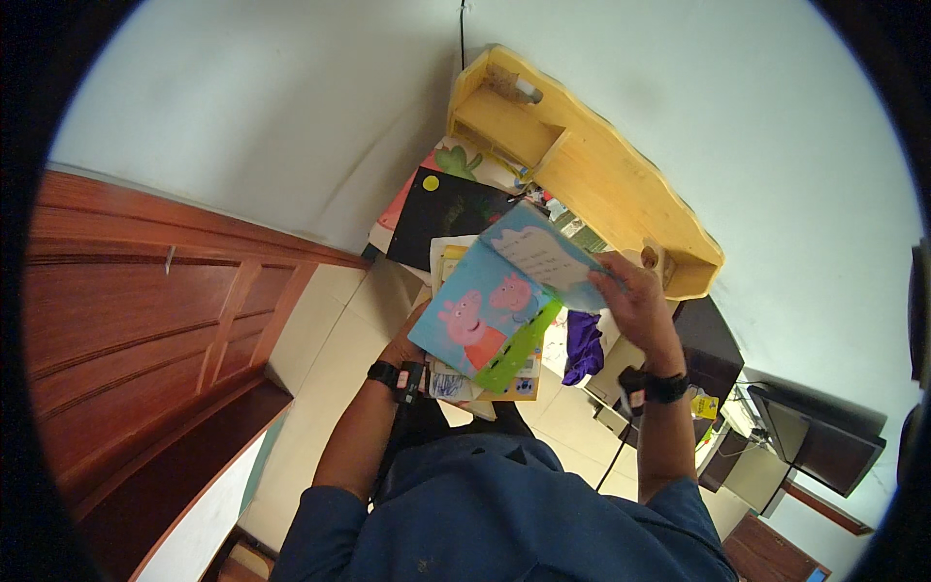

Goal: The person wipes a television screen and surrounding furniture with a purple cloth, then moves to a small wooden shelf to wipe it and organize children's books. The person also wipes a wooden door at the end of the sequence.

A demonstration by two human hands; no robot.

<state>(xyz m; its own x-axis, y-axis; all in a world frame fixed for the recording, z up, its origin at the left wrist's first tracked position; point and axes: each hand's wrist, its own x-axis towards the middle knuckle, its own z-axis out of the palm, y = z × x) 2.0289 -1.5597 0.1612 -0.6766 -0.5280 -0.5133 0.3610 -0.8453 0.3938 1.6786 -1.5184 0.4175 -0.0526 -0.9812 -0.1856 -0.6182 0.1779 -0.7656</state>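
An open children's picture book (473, 320) with cartoon pigs on a blue page lies before my chest. My right hand (636, 298) grips the outer edge of its raised page (542, 251), which bears writing on a pale cloud shape. My left hand (404, 340) is at the near left edge of the book, its fingers hidden underneath. Beneath the open book is a stack of other books and papers, among them a yellow-edged book (525, 391) and a sheet with blue scribbles (449, 384). My left hand supports this stack too.
Behind the book is a desk with a black board (447, 218) and a yellow wooden shelf (604, 167) against the wall. Purple cloth (584, 349) lies to the right of the book. A monitor (818, 436) stands farther right; a red-brown wooden door (145, 313) is at left.
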